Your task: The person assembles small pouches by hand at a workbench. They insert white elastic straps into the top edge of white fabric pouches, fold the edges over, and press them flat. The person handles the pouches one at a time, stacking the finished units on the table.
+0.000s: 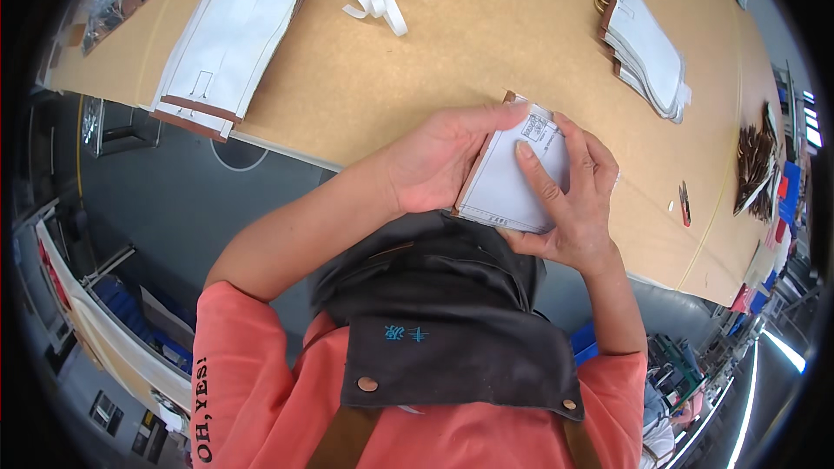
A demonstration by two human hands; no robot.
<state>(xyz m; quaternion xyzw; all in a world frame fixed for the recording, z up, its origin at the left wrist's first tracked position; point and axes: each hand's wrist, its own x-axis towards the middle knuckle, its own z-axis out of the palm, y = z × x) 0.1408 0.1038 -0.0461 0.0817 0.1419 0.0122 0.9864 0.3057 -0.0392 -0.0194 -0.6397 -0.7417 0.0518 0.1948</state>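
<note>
Over the table's near edge I hold a small stack of white-faced panels (504, 178) with brown edging down one side and printed marks on the top face. My left hand (434, 155) grips it along the brown edge, thumb near the far corner. Wrapped round the opposite side is my right hand (578, 195), its index finger lying across the white face and its thumb at the near edge. How many layers the stack has is hidden by my fingers.
On the tan table (434, 61) lie a larger white stack with brown edges (230, 35) at left, a curled white strip (382, 2) at the back, and another white stack (647, 52) at right. Small red-handled snips (685, 204) and a dark brown bundle (757, 169) lie farther right.
</note>
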